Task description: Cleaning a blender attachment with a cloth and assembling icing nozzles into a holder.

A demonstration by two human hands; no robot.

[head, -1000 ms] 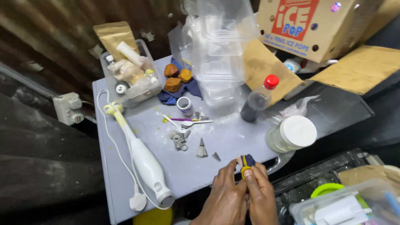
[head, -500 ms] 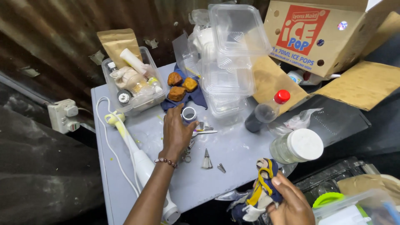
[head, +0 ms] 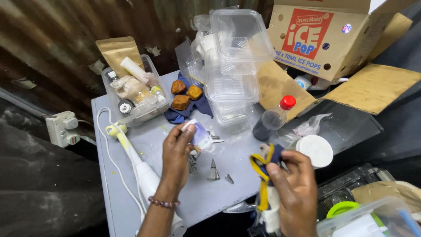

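The grey desk (head: 237,193) is smooth and flat, dusted with crumbs, and everything here is placed by it. At its middle, the left hand (head: 177,151) curls its fingers round a small pale tub (head: 199,135), a rounded plastic thing with a bluish band, lifted just off the desk top. Just beside that hand lie little metal cones (head: 214,169), shiny and pointed, scattered on the desk. Along the desk's left edge stretches a white hand blender (head: 144,175), long and glossy, its cord (head: 109,153) looping near the edge.

At the desk's near right corner, the right hand (head: 296,193) is closed on a bundle of cloth (head: 265,175), soft and crumpled, dark blue with a yellow strip hanging down; the bundle sits over the desk's front edge. Just beyond it stands a white-lidded jar (head: 315,149), round and matte, and a clear bottle with a red cap (head: 274,118), dark liquid inside.

Toward the back of the desk, a tall stack of clear plastic boxes (head: 232,66) rises, thin and glossy. Beside it, brown rough cake pieces (head: 184,94) rest on a blue cloth (head: 193,109), and a clear bin (head: 136,94) packed with bits fills the back left corner. Open room on the desk is the bare patch along the front, between the two hands.
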